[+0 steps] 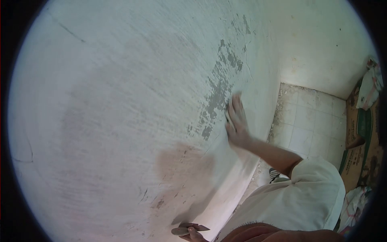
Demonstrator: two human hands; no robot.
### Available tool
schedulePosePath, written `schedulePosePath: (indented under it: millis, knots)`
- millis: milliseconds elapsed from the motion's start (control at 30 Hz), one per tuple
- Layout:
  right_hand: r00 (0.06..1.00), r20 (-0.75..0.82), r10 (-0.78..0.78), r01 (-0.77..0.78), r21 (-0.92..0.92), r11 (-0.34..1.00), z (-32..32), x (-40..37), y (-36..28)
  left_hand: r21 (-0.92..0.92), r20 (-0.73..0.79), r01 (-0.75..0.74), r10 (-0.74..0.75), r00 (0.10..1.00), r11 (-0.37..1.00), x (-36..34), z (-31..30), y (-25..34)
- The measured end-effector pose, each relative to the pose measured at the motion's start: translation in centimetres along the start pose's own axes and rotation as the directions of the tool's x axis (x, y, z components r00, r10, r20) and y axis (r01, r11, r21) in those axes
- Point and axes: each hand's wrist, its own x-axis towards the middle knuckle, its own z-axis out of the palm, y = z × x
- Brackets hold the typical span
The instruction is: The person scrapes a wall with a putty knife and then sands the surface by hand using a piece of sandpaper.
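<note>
My right hand [237, 126] reaches to the wall [129, 105], fingers stretched out and slightly blurred, beside a grey patch [217, 94] where the white coating has flaked off. It looks laid against the surface; exact contact is hard to tell. At the bottom edge my left hand [194, 235] is closed around a putty knife [183, 230] with a rounded handle and a short, pointed blade. The knife is close to the wall and partly covered by my fingers. Much of the left hand lies outside the view.
Dirty white floor tiles [308, 121] run along the wall's foot, with crumbs of debris at the edge. Brown cardboard boxes [354, 161] and a white plastic bag [370, 86] stand at the right. A side wall [318, 44] rises behind. Thin cracks and brownish stains mark the wall.
</note>
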Motion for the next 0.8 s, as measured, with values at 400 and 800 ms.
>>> schedulePosePath:
  millis: [400,800]
  knots:
    - [0.999,0.017,0.04,-0.039,-0.083,0.996,-2.0,11.6,1.6,-0.01,-0.052,0.019,-0.019,0.998,1.0,0.1,0.9,0.5]
    - [1.0,-0.024,0.016,-0.02,-0.146,0.989,-3.9,18.2,9.0,-0.095,0.039,-0.05,0.054,0.998,0.994,0.9,-0.2,-1.2]
